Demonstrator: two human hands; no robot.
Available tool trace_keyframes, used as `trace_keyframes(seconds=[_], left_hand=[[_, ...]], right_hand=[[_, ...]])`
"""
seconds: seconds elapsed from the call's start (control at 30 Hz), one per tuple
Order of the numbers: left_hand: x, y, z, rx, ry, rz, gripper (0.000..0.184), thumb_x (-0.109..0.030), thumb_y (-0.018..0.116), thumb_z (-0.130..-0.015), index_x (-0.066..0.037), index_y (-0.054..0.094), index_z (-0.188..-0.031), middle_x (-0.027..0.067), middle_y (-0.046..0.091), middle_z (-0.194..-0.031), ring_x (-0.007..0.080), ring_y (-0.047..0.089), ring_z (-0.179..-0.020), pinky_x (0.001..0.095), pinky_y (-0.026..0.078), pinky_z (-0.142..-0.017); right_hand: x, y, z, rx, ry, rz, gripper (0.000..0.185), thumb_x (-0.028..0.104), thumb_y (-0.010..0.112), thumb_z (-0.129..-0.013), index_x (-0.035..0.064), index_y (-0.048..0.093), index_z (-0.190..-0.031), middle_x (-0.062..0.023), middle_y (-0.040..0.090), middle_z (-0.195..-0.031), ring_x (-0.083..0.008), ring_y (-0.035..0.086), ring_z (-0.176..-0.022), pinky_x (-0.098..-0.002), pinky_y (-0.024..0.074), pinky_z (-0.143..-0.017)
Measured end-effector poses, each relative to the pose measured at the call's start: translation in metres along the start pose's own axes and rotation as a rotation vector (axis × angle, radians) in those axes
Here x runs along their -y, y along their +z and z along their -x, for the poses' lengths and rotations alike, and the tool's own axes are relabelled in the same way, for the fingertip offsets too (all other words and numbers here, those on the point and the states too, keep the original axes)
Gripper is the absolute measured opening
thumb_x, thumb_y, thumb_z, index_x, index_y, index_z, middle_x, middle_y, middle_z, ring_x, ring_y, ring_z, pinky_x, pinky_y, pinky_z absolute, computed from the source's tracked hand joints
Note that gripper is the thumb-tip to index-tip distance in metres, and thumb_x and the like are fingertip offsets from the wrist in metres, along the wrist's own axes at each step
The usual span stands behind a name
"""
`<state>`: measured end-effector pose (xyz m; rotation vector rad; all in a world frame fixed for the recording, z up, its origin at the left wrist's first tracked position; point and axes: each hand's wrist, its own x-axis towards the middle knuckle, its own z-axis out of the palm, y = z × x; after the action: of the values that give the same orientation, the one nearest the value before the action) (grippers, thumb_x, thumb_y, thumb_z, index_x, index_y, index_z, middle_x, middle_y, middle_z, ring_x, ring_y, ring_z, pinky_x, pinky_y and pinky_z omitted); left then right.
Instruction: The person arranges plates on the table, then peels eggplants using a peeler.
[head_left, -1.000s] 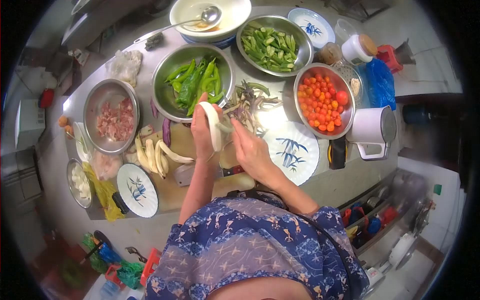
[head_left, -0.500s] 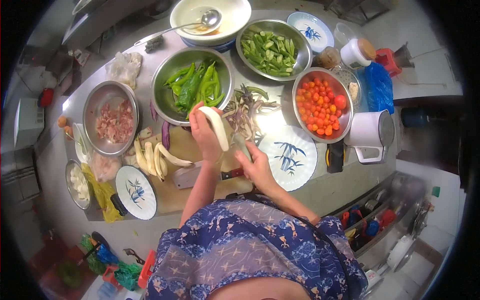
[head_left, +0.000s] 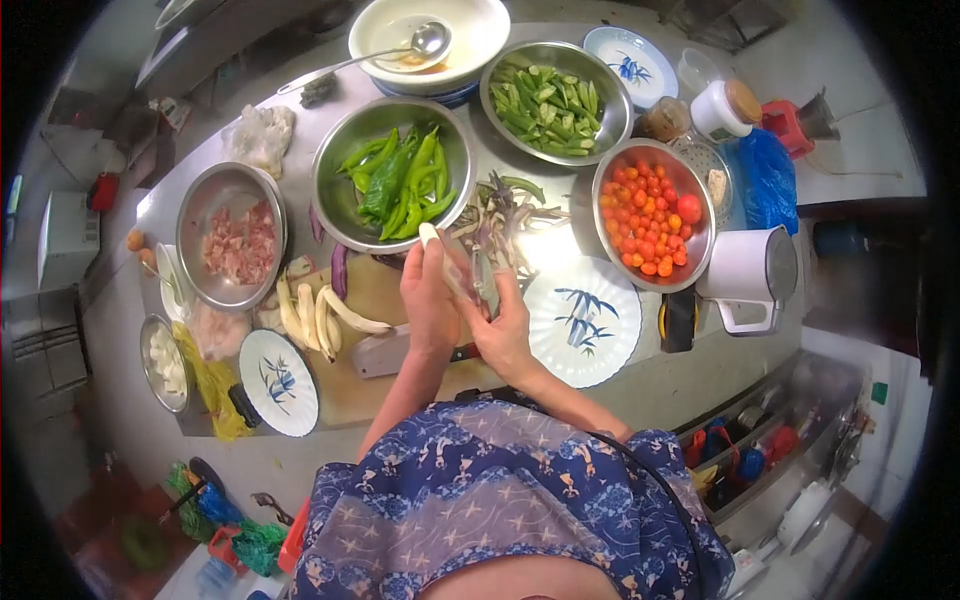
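Head cam, left to right: round stainless-steel bowl (head_left: 222,183) of chopped pink meat (head_left: 237,243), then a bunch of long, pale, peeled vegetables (head_left: 304,315) on the tan board (head_left: 350,392). Next, a wide grey steel cleaver (head_left: 378,356) lying below the left forearm. Left hand (head_left: 429,300) has its fingers wrapped round a long white peeled vegetable (head_left: 428,233), tip poking out near the steel bowl (head_left: 400,112) of green peppers. Right hand (head_left: 500,335) is closed round a slim greyish peeler (head_left: 485,278), really close in; can't tell if the 2 hands touch. White scalloped plate (head_left: 550,350) sits just right of it. My worry: wet, slick flesh could let the peeler skid into the left fingers, and a dropped wrist might catch the cleaver.
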<state>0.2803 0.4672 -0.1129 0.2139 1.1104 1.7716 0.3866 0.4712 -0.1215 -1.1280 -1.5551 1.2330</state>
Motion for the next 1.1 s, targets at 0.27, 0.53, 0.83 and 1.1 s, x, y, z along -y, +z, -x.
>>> trace_keyframes(seconds=[0.27, 0.53, 0.83, 1.1], left_hand=[[-0.004, -0.015, -0.007, 0.024, -0.148, 0.284, 0.039, -0.032, 0.046, -0.107, -0.002, 0.054, -0.131, 0.0031, 0.065, -0.104, 0.0122, 0.059, -0.085, 0.0286, 0.047, -0.073], [-0.006, -0.014, -0.012, -0.004, -0.156, 0.312, 0.046, -0.036, 0.037, -0.108, -0.003, 0.051, -0.136, 0.0054, 0.063, -0.114, 0.0142, 0.058, -0.094, 0.0304, 0.048, -0.079], [-0.006, -0.020, -0.016, -0.070, -0.054, 0.260, 0.042, -0.029, 0.039, -0.108, -0.001, 0.050, -0.138, 0.0078, 0.063, -0.118, 0.0176, 0.059, -0.104, 0.0317, 0.049, -0.089], [-0.042, -0.030, -0.023, 0.031, -0.027, 0.358, 0.046, -0.030, 0.039, -0.108, 0.002, 0.047, -0.139, 0.0060, 0.055, -0.098, 0.0141, 0.048, -0.079, 0.0289, 0.041, -0.067]], right_hand=[[-0.015, -0.008, -0.010, 0.167, 0.122, -0.009, 0.026, 0.014, 0.067, -0.091, 0.0007, 0.055, -0.110, -0.0182, 0.059, -0.102, -0.0342, 0.063, -0.081, -0.0417, 0.0491, -0.071], [0.032, -0.018, -0.040, 0.238, 0.140, 0.231, 0.039, 0.028, 0.069, -0.093, 0.0011, 0.053, -0.115, -0.0191, 0.062, -0.106, -0.0365, 0.065, -0.086, -0.0428, 0.0510, -0.072], [0.010, -0.001, -0.024, 0.233, -0.197, 0.243, 0.027, 0.017, 0.072, -0.086, 0.0029, 0.056, -0.102, -0.0163, 0.057, -0.097, -0.0380, 0.062, -0.081, -0.0449, 0.0498, -0.067], [-0.022, -0.021, -0.028, 0.188, -0.215, 0.520, 0.035, 0.020, 0.068, -0.091, 0.0003, 0.058, -0.118, -0.0147, 0.055, -0.097, -0.0386, 0.063, -0.081, -0.0462, 0.0513, -0.066]])
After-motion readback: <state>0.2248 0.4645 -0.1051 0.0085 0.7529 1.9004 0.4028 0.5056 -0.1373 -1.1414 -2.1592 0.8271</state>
